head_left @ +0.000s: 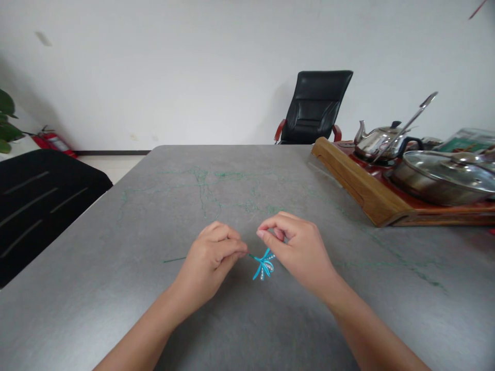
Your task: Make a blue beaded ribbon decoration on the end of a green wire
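Note:
My left hand (212, 252) pinches the thin green stem (175, 259) of a small artificial flower, and the stem's tail sticks out to the left of the hand. On the stem's right end sits the bright blue flower head (264, 265), its narrow petals lined with pearly white beads. Just above and to the right of the petals is my right hand (296, 247), thumb and forefinger brought together in a pinch. Whatever lies between those fingertips is too small to make out. Both hands are raised slightly over the grey table (116, 288).
Fine green threads (228, 176) lie scattered across the table. At the right a wooden tea tray (363, 190) carries a steel kettle (381, 141) and a lidded pan (444, 178). A black office chair (319, 105) stands beyond the far edge, another black chair (46, 201) at the left.

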Demonstrator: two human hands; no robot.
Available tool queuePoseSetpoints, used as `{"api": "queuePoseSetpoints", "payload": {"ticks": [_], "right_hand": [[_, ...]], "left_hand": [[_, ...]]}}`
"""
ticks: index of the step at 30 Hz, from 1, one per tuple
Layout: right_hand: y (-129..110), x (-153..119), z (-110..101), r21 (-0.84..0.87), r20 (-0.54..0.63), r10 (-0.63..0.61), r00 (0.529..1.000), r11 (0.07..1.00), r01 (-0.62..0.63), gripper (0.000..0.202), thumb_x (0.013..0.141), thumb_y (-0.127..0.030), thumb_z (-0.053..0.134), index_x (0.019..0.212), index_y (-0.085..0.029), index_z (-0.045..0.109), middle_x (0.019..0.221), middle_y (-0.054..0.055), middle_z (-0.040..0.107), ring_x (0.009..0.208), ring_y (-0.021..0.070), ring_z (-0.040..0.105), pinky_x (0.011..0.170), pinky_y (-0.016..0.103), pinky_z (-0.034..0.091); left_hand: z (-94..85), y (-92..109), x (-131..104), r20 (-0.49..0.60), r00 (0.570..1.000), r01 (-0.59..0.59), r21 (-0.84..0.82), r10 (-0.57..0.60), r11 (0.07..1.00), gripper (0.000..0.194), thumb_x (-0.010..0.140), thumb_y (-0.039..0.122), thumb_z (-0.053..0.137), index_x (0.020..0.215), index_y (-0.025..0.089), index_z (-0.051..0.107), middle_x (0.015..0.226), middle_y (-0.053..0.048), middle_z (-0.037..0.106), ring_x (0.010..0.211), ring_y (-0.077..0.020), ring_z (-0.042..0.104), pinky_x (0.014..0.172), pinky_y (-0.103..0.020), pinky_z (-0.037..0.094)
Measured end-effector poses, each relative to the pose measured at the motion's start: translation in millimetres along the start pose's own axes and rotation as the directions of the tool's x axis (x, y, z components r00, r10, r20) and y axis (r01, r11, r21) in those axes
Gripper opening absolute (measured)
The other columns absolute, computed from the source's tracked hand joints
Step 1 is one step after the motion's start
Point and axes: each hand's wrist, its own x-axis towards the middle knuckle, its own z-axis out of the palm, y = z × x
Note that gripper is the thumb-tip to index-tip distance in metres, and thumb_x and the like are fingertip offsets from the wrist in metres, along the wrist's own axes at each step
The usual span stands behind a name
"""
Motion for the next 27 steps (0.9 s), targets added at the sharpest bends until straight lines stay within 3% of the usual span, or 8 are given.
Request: {"api": "queuePoseSetpoints", "payload": {"ticks": [6,10,16,21,24,27], "right_hand": [[17.8,9.1,-1.2,0.318,0.188,0.160,0.969,0.924,-0.214,0.014,0.080,-0.027,0.060,0.074,-0.017,0.068,0.053,-0.006,0.043,0.050,0.0088,0.039,0.049,0.023,0.028],[24.7,14.0,5.3,0.505,0.282,0.229,0.932,0.791,-0.347,0.015,0.073,-0.031,0.067,0.071,-0.017,0.067,0.056,-0.005,0.050,0.052,0.0084,0.041,0.050,0.022,0.029],[25.9,14.6,24.1,0.622,0.429,0.314,0.847,0.578,-0.528,0.014,0.066,-0.030,0.069,0.066,-0.016,0.064,0.053,-0.006,0.050,0.047,0.0067,0.035,0.047,0.021,0.026],[21.3,8.1,45.1,0.647,0.436,0.293,0.851,0.555,-0.523,0.018,0.062,-0.028,0.069,0.056,-0.017,0.056,0.054,-0.005,0.052,0.051,0.0079,0.041,0.052,0.022,0.033],[15.4,1.4,53.2,0.642,0.418,0.265,0.869,0.591,-0.489,0.020,0.065,-0.030,0.069,0.057,-0.017,0.056,0.056,-0.004,0.053,0.056,0.0093,0.044,0.056,0.023,0.036],[8.0,-6.1,54.7,0.609,0.408,0.239,0.881,0.648,-0.457,0.017,0.069,-0.030,0.066,0.061,-0.017,0.060,0.052,-0.006,0.044,0.051,0.0084,0.037,0.051,0.022,0.030]], "left_hand": [[-4.4,-1.3,-1.4,0.022,1.000,0.000,-0.092,0.002,0.996,0.017,0.089,0.017,0.058,0.087,0.025,0.072,0.082,-0.003,0.067,0.083,-0.0182,0.058,0.078,-0.032,0.043],[-6.6,0.8,-1.9,0.012,0.999,0.046,-0.178,-0.045,0.983,0.015,0.090,0.021,0.059,0.083,0.025,0.072,0.080,-0.003,0.068,0.082,-0.0187,0.058,0.078,-0.033,0.043],[-7.3,-0.5,-2.1,-0.120,0.970,0.168,-0.287,-0.209,0.943,0.009,0.085,0.023,0.066,0.079,0.024,0.073,0.078,-0.001,0.067,0.080,-0.0172,0.060,0.076,-0.030,0.043],[-3.8,-3.5,-1.4,-0.238,0.889,0.308,-0.317,-0.390,0.897,0.009,0.083,0.023,0.066,0.075,0.022,0.072,0.077,0.000,0.067,0.078,-0.0170,0.060,0.075,-0.030,0.043],[-3.4,-3.3,-1.0,-0.283,0.841,0.364,-0.337,-0.462,0.869,0.011,0.081,0.026,0.066,0.073,0.021,0.072,0.075,0.000,0.067,0.075,-0.0174,0.060,0.073,-0.030,0.043],[-3.8,-3.5,-1.1,-0.314,0.809,0.393,-0.338,-0.496,0.855,0.011,0.081,0.027,0.067,0.073,0.021,0.072,0.074,0.000,0.067,0.073,-0.0172,0.059,0.072,-0.029,0.043]]}}
